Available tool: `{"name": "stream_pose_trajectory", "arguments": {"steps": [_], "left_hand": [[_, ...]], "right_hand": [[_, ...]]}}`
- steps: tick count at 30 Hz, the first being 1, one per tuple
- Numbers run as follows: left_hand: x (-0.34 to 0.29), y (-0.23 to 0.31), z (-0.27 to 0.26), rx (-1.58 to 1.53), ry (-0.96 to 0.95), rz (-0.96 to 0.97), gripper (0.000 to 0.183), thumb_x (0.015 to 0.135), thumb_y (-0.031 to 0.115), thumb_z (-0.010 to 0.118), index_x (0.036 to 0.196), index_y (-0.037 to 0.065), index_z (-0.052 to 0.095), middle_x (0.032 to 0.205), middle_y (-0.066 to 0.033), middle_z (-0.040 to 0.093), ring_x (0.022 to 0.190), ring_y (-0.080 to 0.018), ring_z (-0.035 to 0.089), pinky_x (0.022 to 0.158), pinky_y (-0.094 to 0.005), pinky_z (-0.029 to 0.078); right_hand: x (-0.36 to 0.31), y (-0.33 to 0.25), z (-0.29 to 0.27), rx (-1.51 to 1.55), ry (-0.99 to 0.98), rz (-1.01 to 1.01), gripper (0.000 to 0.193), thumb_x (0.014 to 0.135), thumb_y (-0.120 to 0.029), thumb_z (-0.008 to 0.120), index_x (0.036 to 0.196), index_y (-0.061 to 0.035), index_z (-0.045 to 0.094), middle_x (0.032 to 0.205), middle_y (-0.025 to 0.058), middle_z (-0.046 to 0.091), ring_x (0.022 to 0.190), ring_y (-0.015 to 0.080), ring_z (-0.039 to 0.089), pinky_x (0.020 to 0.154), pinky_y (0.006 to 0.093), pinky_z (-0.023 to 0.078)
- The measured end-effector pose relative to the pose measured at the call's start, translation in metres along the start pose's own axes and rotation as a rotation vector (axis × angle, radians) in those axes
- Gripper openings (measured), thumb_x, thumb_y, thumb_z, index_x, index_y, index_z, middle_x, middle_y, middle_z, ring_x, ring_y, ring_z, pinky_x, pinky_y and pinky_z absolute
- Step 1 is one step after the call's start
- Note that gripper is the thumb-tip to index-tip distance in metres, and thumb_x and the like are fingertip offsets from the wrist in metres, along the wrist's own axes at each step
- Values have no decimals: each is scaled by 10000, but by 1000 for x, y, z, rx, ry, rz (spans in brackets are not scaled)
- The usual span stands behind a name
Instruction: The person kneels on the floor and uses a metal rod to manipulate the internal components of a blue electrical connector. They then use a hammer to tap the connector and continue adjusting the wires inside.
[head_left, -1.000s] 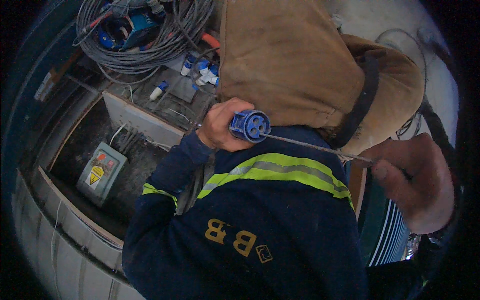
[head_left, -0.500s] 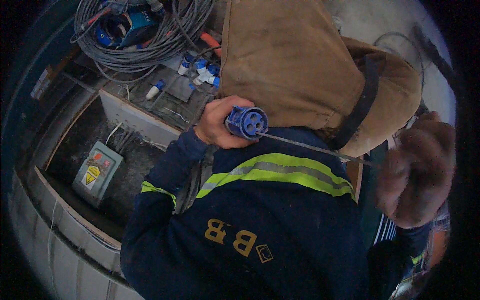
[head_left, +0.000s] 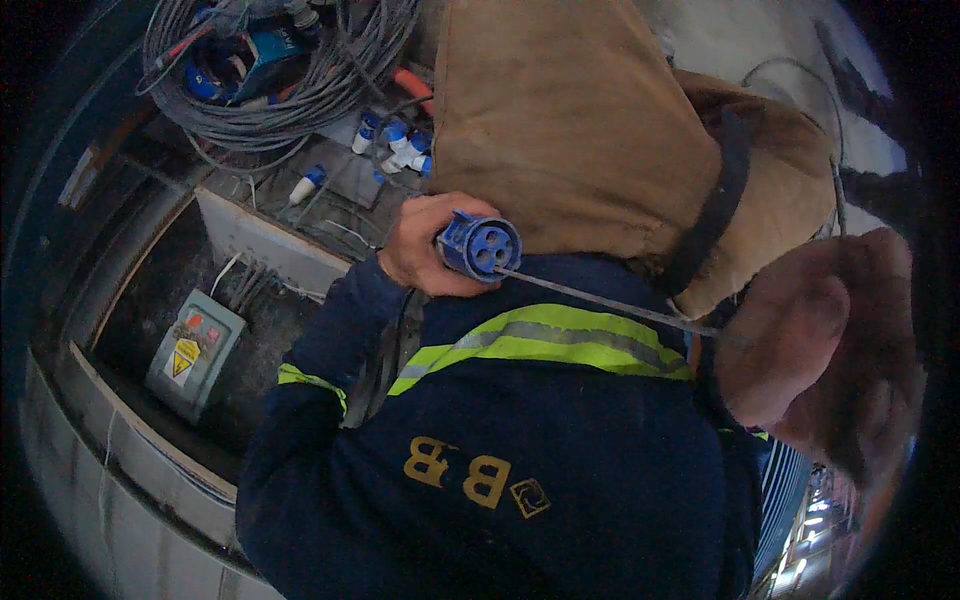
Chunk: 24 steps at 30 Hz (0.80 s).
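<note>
My left hand is closed around a blue round industrial power connector, whose face with several round openings points to the right. Against the lower edge of that face rests the tip of a long thin metal rod, much like a screwdriver shaft. The rod's other end disappears into my right hand, closed in a fist close to the camera; any handle is hidden inside it. Both hands are in front of my dark blue jacket with its yellow-and-grey reflective band and above my brown trousers.
A thick coil of grey cable lies at the upper left. Several blue-and-white plugs lie beside it, with a single one nearer. At the left, a grey electrical box with a warning label sits inside an open wooden-edged compartment.
My right hand has turned and come leftward, looking larger. The connector in my left hand sits slightly further left in view, with the rod tip still at its lower edge.
</note>
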<state>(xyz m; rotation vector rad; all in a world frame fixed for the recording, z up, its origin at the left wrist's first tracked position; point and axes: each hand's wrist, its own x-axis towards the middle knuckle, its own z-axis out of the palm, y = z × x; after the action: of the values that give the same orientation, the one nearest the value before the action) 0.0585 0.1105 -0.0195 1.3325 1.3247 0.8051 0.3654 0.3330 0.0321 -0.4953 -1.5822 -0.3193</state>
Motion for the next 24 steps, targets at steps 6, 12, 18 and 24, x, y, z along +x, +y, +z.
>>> {"name": "stream_pose_trajectory", "arguments": {"steps": [6,12,18,24], "left_hand": [[-8,-4,13,12,111,-51,620,458,186,896,1000,-15,672,907,-136,705,792,-235,710,736,-322,561],[-13,1,17,114,192,-38,621,461,192,898,1003,-12,675,908,-134,709,804,-229,713,742,-327,564],[-6,5,18,115,198,2,573,533,219,910,995,15,641,894,-147,702,776,-281,715,692,-339,559],[-10,0,18,135,186,37,622,486,227,919,1004,7,655,910,-147,704,790,-268,714,718,-343,561]], "right_hand": [[0,-66,82,279,141,552,172,815,-3,641,945,45,538,865,228,604,851,326,660,778,373,571],[-9,-68,44,214,26,791,116,825,-2,620,906,48,555,827,190,604,694,295,636,642,405,570],[-7,-86,40,287,-63,894,191,896,-70,612,1041,35,548,827,191,606,637,246,591,555,341,512],[27,-103,3,545,-277,1278,262,944,-97,595,1188,-22,534,923,184,623,721,232,581,546,319,452]]}}
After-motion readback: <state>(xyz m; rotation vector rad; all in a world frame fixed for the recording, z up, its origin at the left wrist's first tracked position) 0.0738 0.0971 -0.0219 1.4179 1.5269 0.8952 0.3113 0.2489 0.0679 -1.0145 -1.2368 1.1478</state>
